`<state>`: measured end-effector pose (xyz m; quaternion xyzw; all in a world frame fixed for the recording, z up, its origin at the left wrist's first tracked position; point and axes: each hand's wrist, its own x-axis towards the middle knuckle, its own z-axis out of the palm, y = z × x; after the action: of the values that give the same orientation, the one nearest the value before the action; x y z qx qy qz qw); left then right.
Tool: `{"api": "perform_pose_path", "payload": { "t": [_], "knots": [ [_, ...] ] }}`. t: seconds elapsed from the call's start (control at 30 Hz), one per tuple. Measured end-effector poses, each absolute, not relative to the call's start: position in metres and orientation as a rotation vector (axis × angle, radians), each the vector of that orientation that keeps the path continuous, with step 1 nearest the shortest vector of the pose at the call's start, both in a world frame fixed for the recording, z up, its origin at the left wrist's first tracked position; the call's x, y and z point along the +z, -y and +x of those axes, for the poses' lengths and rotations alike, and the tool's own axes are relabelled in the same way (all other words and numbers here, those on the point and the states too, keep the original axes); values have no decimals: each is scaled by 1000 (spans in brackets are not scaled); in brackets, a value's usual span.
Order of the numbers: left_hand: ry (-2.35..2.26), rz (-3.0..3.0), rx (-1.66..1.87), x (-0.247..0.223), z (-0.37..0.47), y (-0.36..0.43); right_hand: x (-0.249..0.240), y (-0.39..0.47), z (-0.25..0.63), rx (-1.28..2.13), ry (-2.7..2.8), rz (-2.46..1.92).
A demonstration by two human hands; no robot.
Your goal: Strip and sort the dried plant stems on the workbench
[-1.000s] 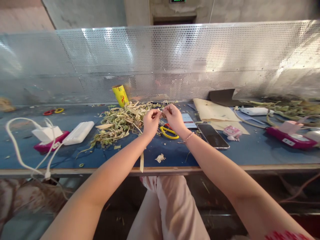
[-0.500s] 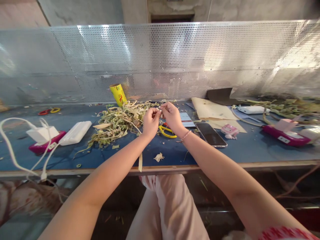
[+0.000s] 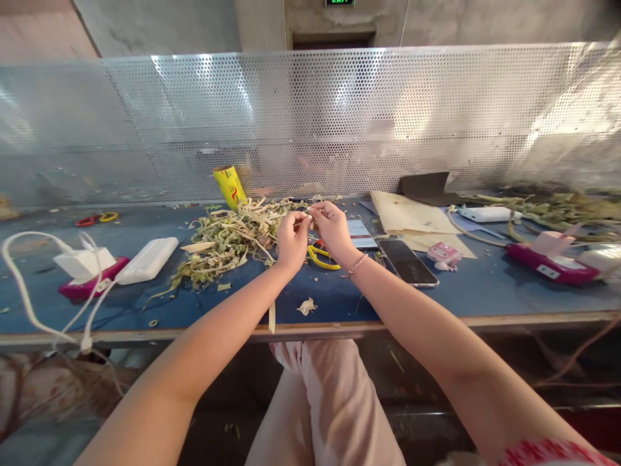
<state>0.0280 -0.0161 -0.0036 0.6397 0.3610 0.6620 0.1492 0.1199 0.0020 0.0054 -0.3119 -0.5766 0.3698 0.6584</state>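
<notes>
My left hand [image 3: 294, 241] and my right hand [image 3: 332, 228] meet over the blue table [image 3: 272, 304], fingertips pinched together. Between them is a small whitish bit, too small to name. To the left of my left hand lies a heap of dried, yellow-green plant stalks [image 3: 223, 239]. Below my right hand, partly covered by it, rest scissors with yellow handles [image 3: 323, 259]. A pale strip [image 3: 272, 317] hangs over the table's front edge, and a dry leaf scrap [image 3: 306, 306] lies near that edge.
Right of my hands are a phone [image 3: 408, 262], a pink figure-shaped item [image 3: 444, 255] and beige paper [image 3: 400, 213]. Magenta power strips [image 3: 550, 265] with cables sit at both sides, beside a white power bank [image 3: 148, 260] at left. Behind stand a yellow tube [image 3: 229, 186] and a perforated metal screen [image 3: 272, 116].
Both hands stay nearly in place, pinched together, with slight finger movement. The view has tilted up a little, so a green exit sign shows at the top.
</notes>
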Motion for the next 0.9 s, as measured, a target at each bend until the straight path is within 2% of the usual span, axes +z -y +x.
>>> {"api": "perform_pose_path", "payload": {
  "t": [0.3,0.67,0.9],
  "knots": [
    [-1001,1670,1869,-5,28,14,6,3,117,816,1271,-725],
    [-1110,2109,1959,-4,19,15,3,-2,117,838,1271,-760],
    [-1160,1722,1894,-8,24,8,1,-4,116,808,1331,-772]
  ]
}}
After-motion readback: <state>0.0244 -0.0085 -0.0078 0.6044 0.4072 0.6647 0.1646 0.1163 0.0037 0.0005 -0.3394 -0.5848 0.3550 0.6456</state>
